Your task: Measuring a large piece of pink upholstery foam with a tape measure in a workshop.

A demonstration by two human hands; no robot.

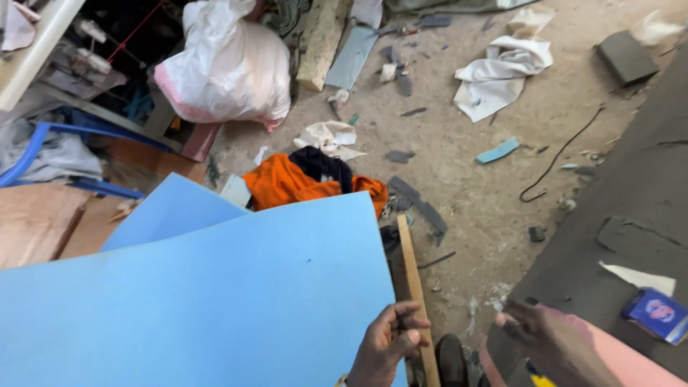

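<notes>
The left hand [387, 342] grips the lower right corner of a large light blue foam sheet [215, 301], its fingers curled over the sheet's right edge and its thumb lying on the top face. The sheet is flat, smooth and matte, an even pale blue with a tiny dark speck up from the hand; its edges are straight and cleanly cut. It spreads away to the left of the hand and fills the lower left of the view. A second blue sheet [172, 211] of the same colour peeks out from beneath it, farther up and to the left.

Just right of the left hand's fingers, a narrow wooden strip [414, 287] runs along the sheet's edge, close to the fingertips. The right hand [548, 337] is well apart to the right, blurred, its fingers loosely bent at the edge of a dark grey slab [623, 215]; whether it grips anything cannot be told. An orange cloth [287, 183] lies on the dusty floor [487, 193] beyond the sheet's far edge.
</notes>
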